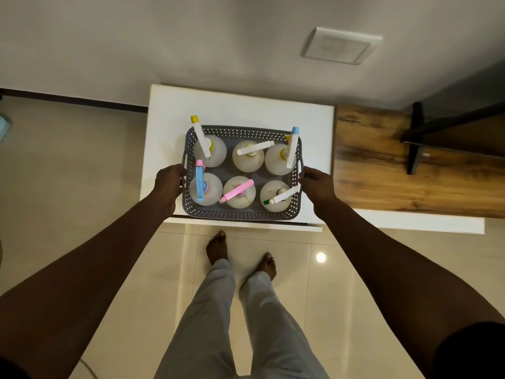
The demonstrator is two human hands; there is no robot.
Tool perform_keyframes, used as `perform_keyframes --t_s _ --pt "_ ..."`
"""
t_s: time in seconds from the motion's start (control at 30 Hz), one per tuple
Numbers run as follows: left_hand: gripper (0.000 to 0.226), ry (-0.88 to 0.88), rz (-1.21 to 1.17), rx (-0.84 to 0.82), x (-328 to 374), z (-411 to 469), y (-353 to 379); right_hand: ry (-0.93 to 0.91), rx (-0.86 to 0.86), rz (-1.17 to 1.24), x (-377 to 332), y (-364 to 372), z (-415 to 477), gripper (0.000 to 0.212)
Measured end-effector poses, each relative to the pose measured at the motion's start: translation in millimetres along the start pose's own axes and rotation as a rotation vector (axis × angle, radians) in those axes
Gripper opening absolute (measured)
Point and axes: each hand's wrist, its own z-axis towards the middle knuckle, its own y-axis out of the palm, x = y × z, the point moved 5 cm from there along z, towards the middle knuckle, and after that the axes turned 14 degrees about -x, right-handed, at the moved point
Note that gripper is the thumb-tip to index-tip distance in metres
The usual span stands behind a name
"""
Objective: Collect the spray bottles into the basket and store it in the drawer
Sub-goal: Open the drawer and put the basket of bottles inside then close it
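Observation:
A grey perforated basket sits over the white cabinet top, near its front edge. Several translucent spray bottles stand upright inside it in two rows, with nozzles of different colours: a yellow-tipped one at the back left, a pink one in the front middle, a green-tipped one at the front right. My left hand grips the basket's left handle. My right hand grips its right handle. Whether the basket rests on the top or is lifted off it I cannot tell.
A wooden shelf top adjoins the cabinet on the right, with a dark stand on it. A white switch plate is on the wall behind. My bare feet stand on glossy beige floor tiles just in front of the cabinet.

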Motion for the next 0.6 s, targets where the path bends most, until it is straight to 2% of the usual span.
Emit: perform_keyframes --t_s 0.3,0.43,0.6 --pt "0.015 0.006 -0.032 0.015 -13.4 14.4 -6.8 0.009 0.001 0.014 8.1 4.8 9.0 0.042" --pt "0.02 0.021 -0.015 0.0 -14.9 17.8 -7.4 -0.003 -0.017 0.008 13.2 7.5 9.0 0.032" --pt "0.018 0.059 -0.043 -0.016 -18.2 15.2 -9.4 -0.002 -0.035 0.061 18.8 7.1 6.5 0.037"
